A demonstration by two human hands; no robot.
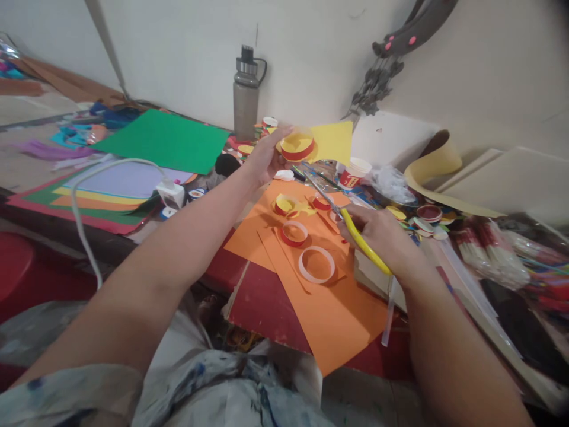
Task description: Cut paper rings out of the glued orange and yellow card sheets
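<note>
My left hand (268,155) is closed around a small paper cup piece with a red band (297,146) and yellow inside. A yellow paper sheet (334,142) extends to the right from behind that piece. In my right hand (377,228) are scissors with yellow handles (362,242), their blades pointing up and left toward the held piece. Below, on orange paper (329,320), lie a white ring (316,265), a red-and-white ring (294,233) and a small yellow-and-red piece (285,205). Whether the blades touch the yellow sheet I cannot tell.
A grey water bottle (246,95) stands against the wall. Green paper (164,140) and stacked coloured sheets (106,198) lie left, with a white cable (80,219) crossing them. A red-and-white paper cup (354,172), a clear plastic bag (391,184) and craft clutter fill the right side.
</note>
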